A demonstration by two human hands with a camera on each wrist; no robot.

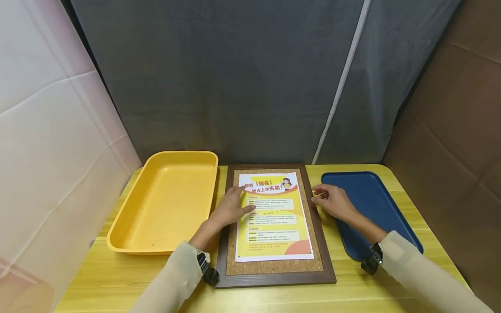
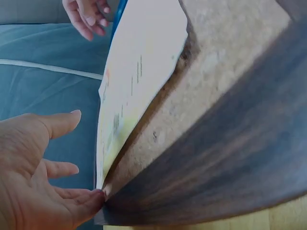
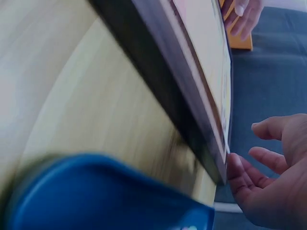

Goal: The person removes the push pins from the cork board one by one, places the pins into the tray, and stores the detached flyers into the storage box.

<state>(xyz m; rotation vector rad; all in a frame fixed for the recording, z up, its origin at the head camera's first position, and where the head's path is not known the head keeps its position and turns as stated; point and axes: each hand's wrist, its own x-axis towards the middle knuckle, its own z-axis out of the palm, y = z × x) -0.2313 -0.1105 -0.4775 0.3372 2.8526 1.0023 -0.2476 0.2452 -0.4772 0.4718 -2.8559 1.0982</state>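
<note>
A brown-framed cork board [image 1: 274, 266] lies on the table with a yellow-and-white printed poster [image 1: 272, 219] on its cork. Small dots show near the poster's corners. My left hand [image 1: 228, 206] reaches across the board's left side, its fingers spread loosely over the poster's left edge. At the opposite side, my right hand [image 1: 332, 201] is by the frame's right edge, fingertips close to the wood and fingers softly bent. In the right wrist view the right hand [image 3: 268, 167] holds nothing. Thumb and fingers of the left hand [image 2: 43, 167] stand apart in the left wrist view.
A deep yellow tray [image 1: 164, 204] stands left of the board. To the right, partly under my right forearm, lies a flat blue tray [image 1: 385, 208]. Grey cloth [image 1: 219, 87] hangs behind the wooden table [image 1: 274, 300], with cloth walls at both sides.
</note>
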